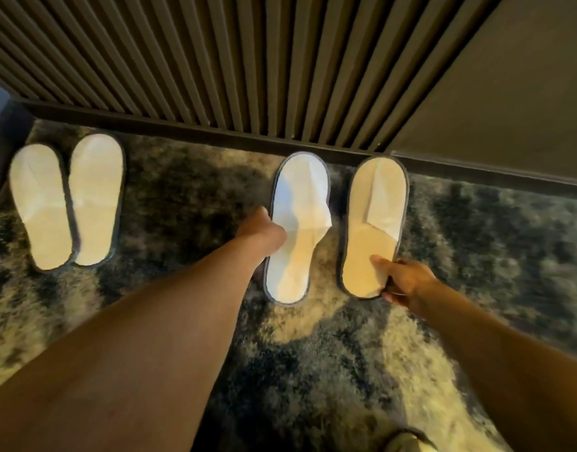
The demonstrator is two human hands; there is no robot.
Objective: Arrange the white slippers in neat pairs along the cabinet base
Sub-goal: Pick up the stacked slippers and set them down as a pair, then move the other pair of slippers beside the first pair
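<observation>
Four white slippers with grey edging, on a mottled dark-and-cream shag carpet (313, 353), toes toward the dark plinth (215, 133) of a cabinet with a vertically ribbed front (215, 60). Far-left slipper (41, 207) and its partner (94, 199): lying side by side with inner edges touching, near the plinth but short of it, the pair slightly angled. Well apart to the right, second pair: middle slipper (296, 230), toe close to the plinth, heel swung a little leftward; right slipper (373, 223), toe just at the plinth, more or less straight; a strip of carpet shows between the two. Left hand (262, 228): at the middle slipper's left edge about halfway along, fingers tucked out of sight under or into the upper, so the grip itself cannot be made out. Right hand (407, 280): clamped on the right slipper's heel, thumb pressed on the insole, fingers curled below the rim. Both forearms bare, reaching from the lower edge. Plain dark panel (492, 93) stands to the right of the ribbed front.
</observation>
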